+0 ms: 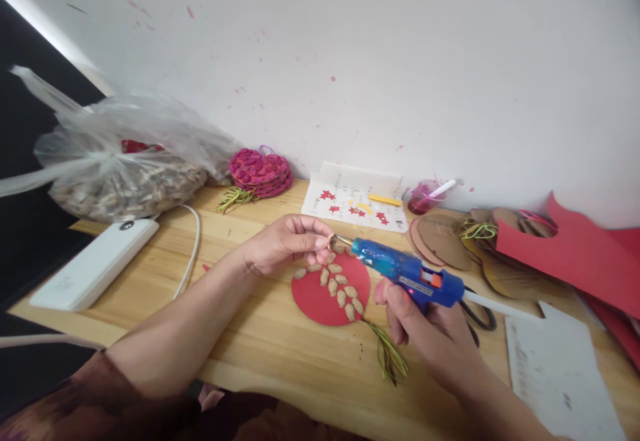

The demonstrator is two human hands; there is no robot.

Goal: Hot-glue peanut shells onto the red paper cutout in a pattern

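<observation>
My left hand (293, 244) pinches a small peanut shell (333, 242) between thumb and fingers. In my right hand (425, 324) is a blue glue gun (400, 271), its metal nozzle pointing left at the shell, apparently touching it. Below them a red round disc (310, 301) lies on the wooden table (240, 354), with several peanut shells (333, 287) set on it in branching rows. A yellow-green tassel (389, 354) extends from the disc's lower right edge.
Plastic bags of shells (130, 174) and a white power bank (97, 264) are at left. Behind are pink textured discs (261, 172), a sheet with red stars (355, 204) and a cup of red liquid (423, 197). Cardboard pieces (443, 241) and red sheets (565, 254) lie right.
</observation>
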